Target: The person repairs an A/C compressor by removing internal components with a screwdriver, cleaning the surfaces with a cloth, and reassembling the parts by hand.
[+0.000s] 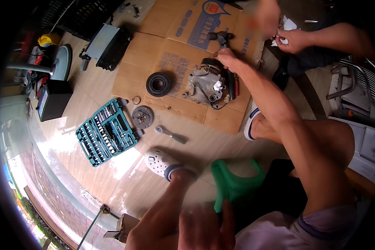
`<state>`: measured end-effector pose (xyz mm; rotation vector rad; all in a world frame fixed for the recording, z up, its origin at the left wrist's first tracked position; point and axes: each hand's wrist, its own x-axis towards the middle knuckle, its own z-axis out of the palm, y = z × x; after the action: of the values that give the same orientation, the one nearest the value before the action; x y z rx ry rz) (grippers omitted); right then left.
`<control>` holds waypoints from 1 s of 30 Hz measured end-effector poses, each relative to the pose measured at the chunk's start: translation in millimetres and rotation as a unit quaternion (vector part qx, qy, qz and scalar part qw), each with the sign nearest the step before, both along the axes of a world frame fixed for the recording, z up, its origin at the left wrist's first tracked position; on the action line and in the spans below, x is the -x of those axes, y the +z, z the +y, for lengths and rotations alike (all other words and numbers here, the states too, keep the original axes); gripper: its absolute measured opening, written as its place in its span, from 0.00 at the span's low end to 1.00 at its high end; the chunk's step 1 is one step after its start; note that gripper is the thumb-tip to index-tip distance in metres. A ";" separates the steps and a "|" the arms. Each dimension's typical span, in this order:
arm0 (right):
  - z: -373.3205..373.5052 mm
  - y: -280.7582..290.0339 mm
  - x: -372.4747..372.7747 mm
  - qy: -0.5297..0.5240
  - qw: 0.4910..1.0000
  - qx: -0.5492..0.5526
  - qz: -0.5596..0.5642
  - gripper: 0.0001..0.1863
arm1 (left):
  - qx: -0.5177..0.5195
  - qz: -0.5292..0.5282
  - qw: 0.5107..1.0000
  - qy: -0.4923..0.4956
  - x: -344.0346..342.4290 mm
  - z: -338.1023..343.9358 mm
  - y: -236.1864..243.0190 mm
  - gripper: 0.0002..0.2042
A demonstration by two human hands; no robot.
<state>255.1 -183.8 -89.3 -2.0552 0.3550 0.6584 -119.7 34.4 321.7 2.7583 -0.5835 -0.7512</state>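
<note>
My right hand (pixel 227 58) reaches far forward, closed around the hammer (pixel 221 38) just below its head. The black handle passes down along the right side of a grey metal compressor (pixel 205 84), and my fingers are close to the compressor's dark round end. White crumpled paper (pixel 217 86) sits on the compressor. Down at the lower edge, my left hand (pixel 205 227) is blurred, fingers stretched and holding nothing visible, beside my leg. Left of the compressor lies a black ring-shaped pulley (pixel 158 84) on flattened cardboard (pixel 141 58).
An open teal socket set (pixel 108 132), a round metal plate (pixel 142 117) and a ratchet (pixel 171 135) lie on the floor. A green stool (pixel 223 179) stands close to me. Another person's hand (pixel 293 40) holds white tissue at upper right; their other hand (pixel 267 18) is blurred.
</note>
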 end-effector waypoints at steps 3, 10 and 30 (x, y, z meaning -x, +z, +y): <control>1.5 -0.8 12.4 0.002 0.997 -0.073 -0.005 0.11 | -0.006 -0.008 1.000 0.013 4.1 -0.3 -5.3 0.21; -2.6 -22.4 -0.5 -0.005 0.999 -0.021 -0.043 0.07 | 0.008 -0.014 1.000 0.008 9.9 -8.0 -0.5 0.20; -95.1 166.3 99.4 0.579 0.729 0.361 -0.059 0.27 | -0.025 -0.136 0.988 -0.071 53.5 -40.2 -34.8 0.05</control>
<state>155.7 -278.9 76.9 -2.9607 -1.0454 1.2196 -173.2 -5.8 286.9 2.9126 -0.8315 -0.4220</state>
